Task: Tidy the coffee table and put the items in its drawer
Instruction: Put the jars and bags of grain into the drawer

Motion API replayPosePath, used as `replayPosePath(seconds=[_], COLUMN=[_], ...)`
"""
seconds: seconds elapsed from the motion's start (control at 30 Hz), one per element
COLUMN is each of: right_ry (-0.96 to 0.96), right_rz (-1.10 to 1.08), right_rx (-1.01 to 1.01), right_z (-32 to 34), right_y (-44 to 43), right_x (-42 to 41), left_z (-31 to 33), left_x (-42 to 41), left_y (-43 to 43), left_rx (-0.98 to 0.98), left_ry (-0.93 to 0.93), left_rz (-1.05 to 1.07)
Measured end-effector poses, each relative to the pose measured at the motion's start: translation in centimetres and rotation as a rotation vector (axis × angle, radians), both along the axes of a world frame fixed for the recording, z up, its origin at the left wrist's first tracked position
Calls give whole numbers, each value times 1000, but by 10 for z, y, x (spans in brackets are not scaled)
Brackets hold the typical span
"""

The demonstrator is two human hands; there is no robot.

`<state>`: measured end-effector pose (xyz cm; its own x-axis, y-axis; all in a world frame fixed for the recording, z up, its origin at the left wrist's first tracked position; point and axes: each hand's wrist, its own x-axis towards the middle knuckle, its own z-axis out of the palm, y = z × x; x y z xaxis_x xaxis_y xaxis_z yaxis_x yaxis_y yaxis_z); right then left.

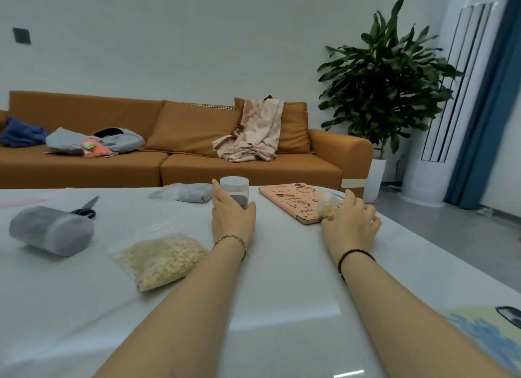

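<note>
Left fingers [219,201] curled round upright jar [234,184], right fingers [351,200] clamped on grain jar [328,208]

Left hand [232,218] and right hand [349,225] reach forward, fingers [217,193] curled, gripping.

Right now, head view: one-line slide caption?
Left hand grips an upright lidded jar; right hand holds a tipped grain jar by the pink notebook on the coffee table.

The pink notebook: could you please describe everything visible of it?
The pink notebook lies closed and flat on the white coffee table, angled away. Its matte cover is printed with cartoon cats and "Hello"; the near edge is dark. The right hand, gripping a small clear jar of pale grains, overlaps its near right corner.
</note>
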<state>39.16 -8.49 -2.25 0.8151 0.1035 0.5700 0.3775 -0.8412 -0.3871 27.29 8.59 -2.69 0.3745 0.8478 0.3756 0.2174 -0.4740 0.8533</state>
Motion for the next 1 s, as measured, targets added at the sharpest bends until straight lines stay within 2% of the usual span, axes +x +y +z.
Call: replayPosePath(seconds=[0.17, 0.3, 0.37, 0.63, 1.0], right_ry=[-92, -151, -193, -198, -269], right_rz=[-75, -54, 20, 296, 394], right_rx=[-155, -212, -187, 188, 137], right_z=[2, 4, 5, 11, 9], right_y=[-1, 1, 1, -12, -55], right_x=[-10, -16, -18, -61, -149], left_z=[0, 0, 1, 6, 6], left_x=[-1, -8, -12, -55, -143], left_y=[2, -8, -16, -58, -116], left_rx=[-25, 42, 88, 132, 118], left_ry=[-29, 10, 55, 129, 98], left_rz=[26, -75, -120, -265, -329])
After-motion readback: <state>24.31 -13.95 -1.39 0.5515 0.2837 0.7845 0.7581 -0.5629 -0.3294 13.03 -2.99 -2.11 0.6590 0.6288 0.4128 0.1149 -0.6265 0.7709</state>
